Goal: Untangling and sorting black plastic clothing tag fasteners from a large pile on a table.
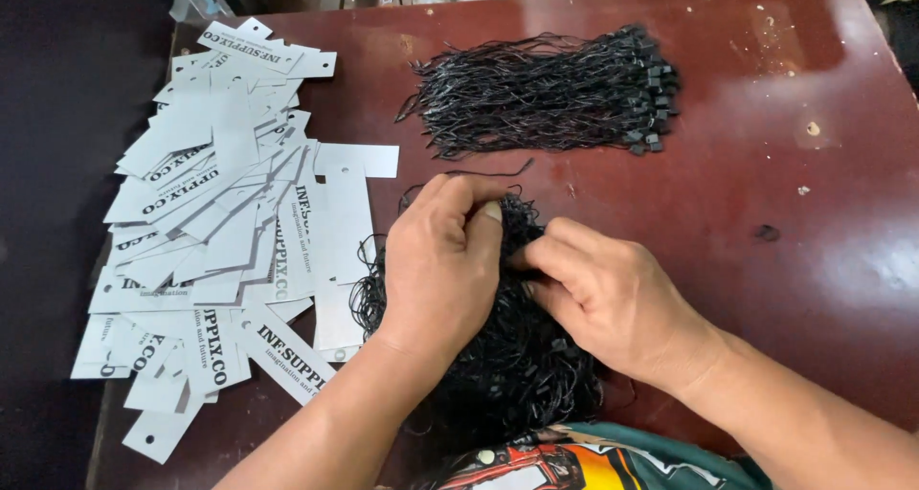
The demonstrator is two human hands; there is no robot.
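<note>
Status: stringing of tags in progress, by appearance.

Left hand (442, 260): fingers curled shut, pinching black loop strings from the tangled string heap (507, 356) at table centre, near edge. Right hand (603, 294): fingertips closed narrow on the same strands, touching the left hand's thumb tip. Exact strand held: cannot tell, hidden by fingers.

Supply: tidy string bundle (546, 93) at 12 o'clock from the hands, well apart, untouched, lock ends to the right.

Tags: pile of grey card tags (220, 212) at 9 o'clock, spread loose on the dark red table (795, 212). Punched holes visible; no string seen in any.

Judgement: early stage; most tags left to fit.
</note>
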